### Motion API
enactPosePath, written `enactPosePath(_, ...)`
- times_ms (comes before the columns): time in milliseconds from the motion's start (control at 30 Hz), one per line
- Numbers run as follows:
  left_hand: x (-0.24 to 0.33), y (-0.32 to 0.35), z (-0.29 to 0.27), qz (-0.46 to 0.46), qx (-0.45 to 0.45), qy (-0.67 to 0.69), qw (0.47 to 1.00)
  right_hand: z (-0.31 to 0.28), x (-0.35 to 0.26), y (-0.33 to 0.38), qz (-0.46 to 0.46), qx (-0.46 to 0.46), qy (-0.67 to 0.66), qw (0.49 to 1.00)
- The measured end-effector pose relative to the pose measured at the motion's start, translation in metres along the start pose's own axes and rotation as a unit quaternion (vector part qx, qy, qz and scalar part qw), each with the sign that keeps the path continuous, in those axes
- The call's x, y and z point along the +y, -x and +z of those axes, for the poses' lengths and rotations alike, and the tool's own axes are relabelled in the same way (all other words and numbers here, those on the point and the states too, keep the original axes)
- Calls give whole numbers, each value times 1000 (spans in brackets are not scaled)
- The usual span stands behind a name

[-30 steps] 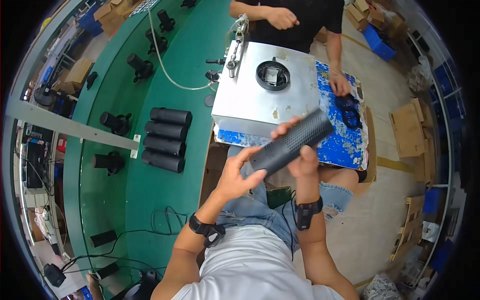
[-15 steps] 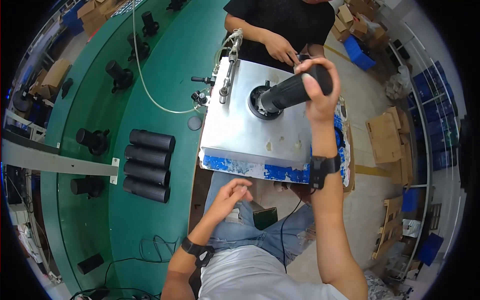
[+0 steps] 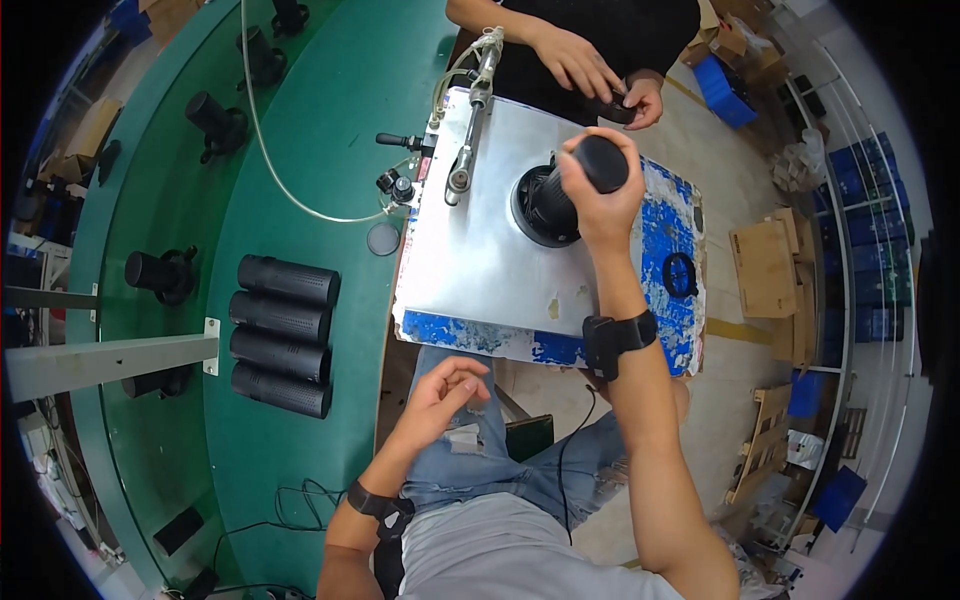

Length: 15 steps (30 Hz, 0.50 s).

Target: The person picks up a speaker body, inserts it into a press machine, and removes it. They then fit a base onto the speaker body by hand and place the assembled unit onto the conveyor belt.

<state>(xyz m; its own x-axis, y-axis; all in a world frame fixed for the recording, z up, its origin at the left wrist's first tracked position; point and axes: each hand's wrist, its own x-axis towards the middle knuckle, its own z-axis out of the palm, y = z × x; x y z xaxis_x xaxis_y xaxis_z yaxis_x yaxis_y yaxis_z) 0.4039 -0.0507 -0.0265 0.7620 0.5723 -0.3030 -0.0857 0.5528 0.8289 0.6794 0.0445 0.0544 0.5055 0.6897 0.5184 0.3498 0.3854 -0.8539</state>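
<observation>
One black cylinder held near its upper end, one hand free

Nearest, over the lap [image 3: 500, 475], the left hand [image 3: 438, 405] hangs with its fingers loosely curled and a little apart, touching nothing. Farther on, the right hand [image 3: 606, 207] wraps the black cylinder [image 3: 602, 164], fingers and thumb clamped round its side at the flat upper end. Its lower end meets the round black fitting [image 3: 538, 222] on top of the silver metal box [image 3: 470, 265]; whether it sits inside or only rests against it cannot be told from this angle, nor how far it leans.

The cylinder looks like rigid plastic, probably fairly light for its bulk and manageable one-handed. Its textured side should give the fingers purchase, while the smooth end would likely be more slippery. A hold round the side, high up, seems best, as it leaves the lower end clear; the fitting's open ribs look the more fragile part.

To the left, four black cylinders [image 3: 285, 313] lie side by side on the green bench [image 3: 340, 190]. To the right, a loose black ring [image 3: 668, 278] lies on the worn blue board [image 3: 662, 212] under the box. Beyond, a co-worker's hands [image 3: 646, 100] hold a small black part [image 3: 612, 112] between the fingers
</observation>
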Motion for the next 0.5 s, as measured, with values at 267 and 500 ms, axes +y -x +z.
enactPosePath(267, 108, -36, -8, 221, 33, -60, 973, -19, 10, -9, 36, -72, -61, 995)
enactPosePath(500, 175, -94, -39, 280, 46, -166, 944, -32, 22, -35, 95, -303, -212, 924)
